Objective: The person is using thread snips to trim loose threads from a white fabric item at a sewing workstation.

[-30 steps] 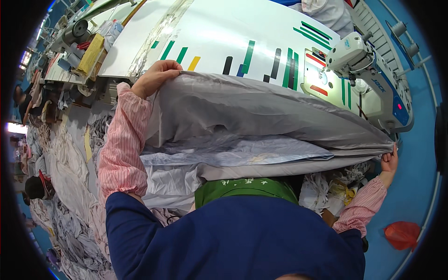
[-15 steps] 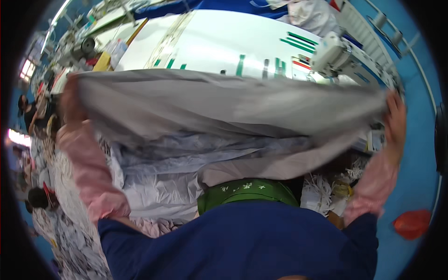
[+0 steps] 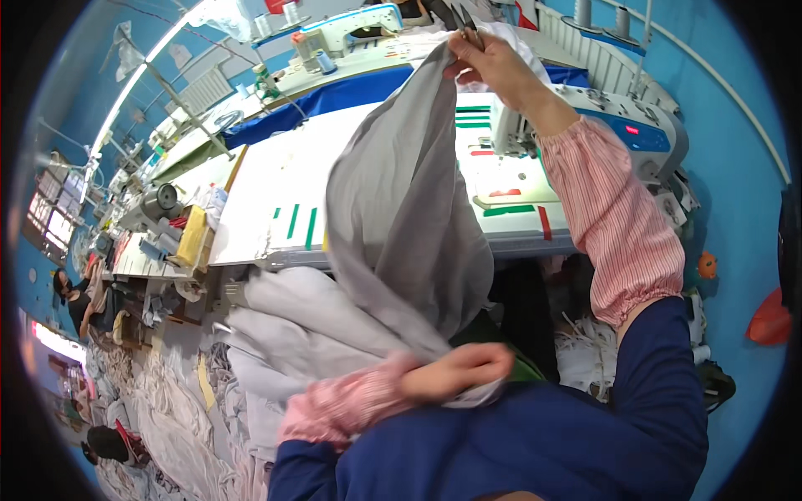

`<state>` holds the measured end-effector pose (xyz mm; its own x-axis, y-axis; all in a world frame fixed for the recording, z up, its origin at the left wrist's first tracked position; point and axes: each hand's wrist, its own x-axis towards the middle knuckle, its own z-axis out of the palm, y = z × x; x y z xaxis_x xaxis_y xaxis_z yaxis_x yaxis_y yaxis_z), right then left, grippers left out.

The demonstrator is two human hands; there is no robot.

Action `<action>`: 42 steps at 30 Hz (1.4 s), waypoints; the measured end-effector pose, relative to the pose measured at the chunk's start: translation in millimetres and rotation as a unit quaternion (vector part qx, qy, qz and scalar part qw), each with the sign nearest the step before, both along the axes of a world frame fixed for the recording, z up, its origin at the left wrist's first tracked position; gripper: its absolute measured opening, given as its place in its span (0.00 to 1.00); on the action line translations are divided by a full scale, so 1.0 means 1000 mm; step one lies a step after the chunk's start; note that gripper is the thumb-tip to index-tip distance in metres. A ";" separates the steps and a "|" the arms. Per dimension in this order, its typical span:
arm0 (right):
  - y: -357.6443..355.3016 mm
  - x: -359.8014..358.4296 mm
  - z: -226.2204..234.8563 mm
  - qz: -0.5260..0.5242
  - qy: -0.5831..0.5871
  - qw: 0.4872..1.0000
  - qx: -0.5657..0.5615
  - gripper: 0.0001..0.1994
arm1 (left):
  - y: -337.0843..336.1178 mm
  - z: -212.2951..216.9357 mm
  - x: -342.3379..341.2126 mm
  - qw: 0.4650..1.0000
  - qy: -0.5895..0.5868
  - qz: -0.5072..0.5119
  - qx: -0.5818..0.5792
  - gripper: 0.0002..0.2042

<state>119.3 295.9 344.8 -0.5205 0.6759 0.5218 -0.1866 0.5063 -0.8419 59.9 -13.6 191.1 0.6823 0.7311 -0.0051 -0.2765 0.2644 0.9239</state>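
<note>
My right hand [image 3: 493,71] is raised above the white worktable, pinching a corner of a grey cloth [image 3: 393,184]. Dark, pointed thread snips [image 3: 469,29] stick up from between its fingers. From there the cloth hangs in a long fold toward my body. Low in front of my waist, my left hand [image 3: 459,371] is closed on another part of the cloth, its fingers curled and slightly blurred. Paler fabric [image 3: 309,321] bunches beside my left forearm. Striped pink sleeve covers are on both forearms.
A sewing machine [image 3: 618,125] stands right of the worktable [image 3: 276,184], where green and red strips lie. Another machine [image 3: 351,29] is beyond a blue cloth [image 3: 309,108]. Fabric heaps [image 3: 175,401] cover the floor at left, where other people work. A red bag [image 3: 769,321] hangs at right.
The cloth was stretched wide between both hands; now it hangs upright. My right hand has moved up and inward, my left hand down and right to my waist.
</note>
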 end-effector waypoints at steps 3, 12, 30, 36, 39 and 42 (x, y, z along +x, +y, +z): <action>-0.022 0.040 -0.021 0.069 -0.003 0.997 -0.044 0.14 | 0.032 -0.026 0.044 0.930 0.173 -0.145 0.290 0.08; -0.078 0.155 -0.088 0.220 -0.045 0.973 -0.060 0.12 | 0.208 0.055 -0.031 0.941 0.236 0.066 0.233 0.17; -0.160 0.116 -0.216 -0.097 0.183 0.919 -0.336 0.22 | 0.237 0.010 -0.017 0.991 0.067 0.103 0.061 0.05; -0.163 0.162 -0.250 -0.163 -0.129 0.921 -0.331 0.09 | 0.243 0.021 -0.068 0.982 0.089 0.087 0.140 0.05; -0.159 0.194 -0.223 -0.253 -0.013 0.906 -0.338 0.06 | 0.240 0.038 -0.082 0.962 0.239 -0.070 0.115 0.10; -0.159 0.225 -0.177 -0.160 0.073 0.900 -0.398 0.04 | 0.239 0.031 -0.080 0.945 0.280 -0.103 0.131 0.14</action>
<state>344.4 136.9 167.7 -0.1971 0.9692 -0.1479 -0.2758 -0.1996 -0.9403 -19.9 225.7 222.0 0.7542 0.6095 -0.2444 0.3077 0.0008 0.9515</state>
